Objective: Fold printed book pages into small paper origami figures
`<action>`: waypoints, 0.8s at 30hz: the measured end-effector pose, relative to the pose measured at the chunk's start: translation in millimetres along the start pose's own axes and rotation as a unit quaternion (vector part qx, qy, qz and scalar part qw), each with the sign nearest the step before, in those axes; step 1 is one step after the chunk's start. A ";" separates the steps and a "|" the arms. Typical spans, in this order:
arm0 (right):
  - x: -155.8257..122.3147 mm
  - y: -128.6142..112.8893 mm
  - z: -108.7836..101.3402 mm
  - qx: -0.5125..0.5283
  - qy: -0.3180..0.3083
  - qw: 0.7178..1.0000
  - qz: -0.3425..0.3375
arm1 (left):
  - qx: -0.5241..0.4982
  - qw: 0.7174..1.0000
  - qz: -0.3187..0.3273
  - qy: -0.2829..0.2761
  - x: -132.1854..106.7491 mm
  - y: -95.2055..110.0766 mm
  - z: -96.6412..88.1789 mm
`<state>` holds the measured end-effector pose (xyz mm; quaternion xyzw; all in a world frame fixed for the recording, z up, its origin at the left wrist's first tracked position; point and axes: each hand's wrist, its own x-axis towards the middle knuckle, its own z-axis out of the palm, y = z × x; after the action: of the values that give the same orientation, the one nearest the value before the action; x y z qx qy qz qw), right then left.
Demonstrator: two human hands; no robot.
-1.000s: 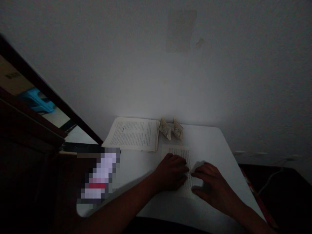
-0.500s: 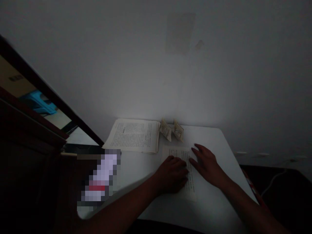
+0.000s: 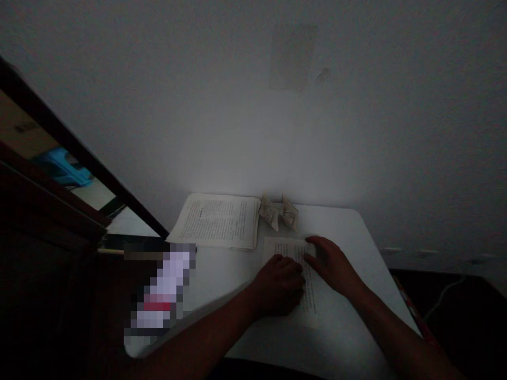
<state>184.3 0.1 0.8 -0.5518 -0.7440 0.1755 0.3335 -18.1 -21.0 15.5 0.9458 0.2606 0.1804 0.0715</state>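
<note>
A printed sheet of paper (image 3: pixel 287 247) lies on the white table in front of me. My left hand (image 3: pixel 280 285) rests on its middle with the fingers curled down, closed against the paper; the fingertips are hidden. At the sheet's upper right edge is my right hand (image 3: pixel 330 263), thumb and forefinger apart, the other fingers mostly out of sight. Whether its fingertips touch the sheet is too dim to tell. Just beyond the sheet stand two folded paper shapes (image 3: pixel 270 215) side by side, made of printed paper.
A stack of printed sheets (image 3: pixel 219 221) sits at the back left of the white table (image 3: pixel 348 348), which stands against a grey wall (image 3: pixel 198 105). A blurred-out object (image 3: pixel 174 272) lies at the left edge. A dark-framed mirror or opening (image 3: pixel 99 169) leans at far left.
My right hand has shifted slightly left over the sheet's edge, its fingers closer together. The fingers of my left hand have curled in a little. The folded shapes have not moved.
</note>
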 end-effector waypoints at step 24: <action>-8.7 -54.7 -56.7 0.149 0.219 0.960 0.095 | -0.173 0.897 -0.232 0.334 -8.8 -19.6 -43.9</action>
<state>186.4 -32.2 73.1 -0.5887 -0.5623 0.1898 0.5488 -50.9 -7.0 48.9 0.7150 0.4460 0.5065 0.1824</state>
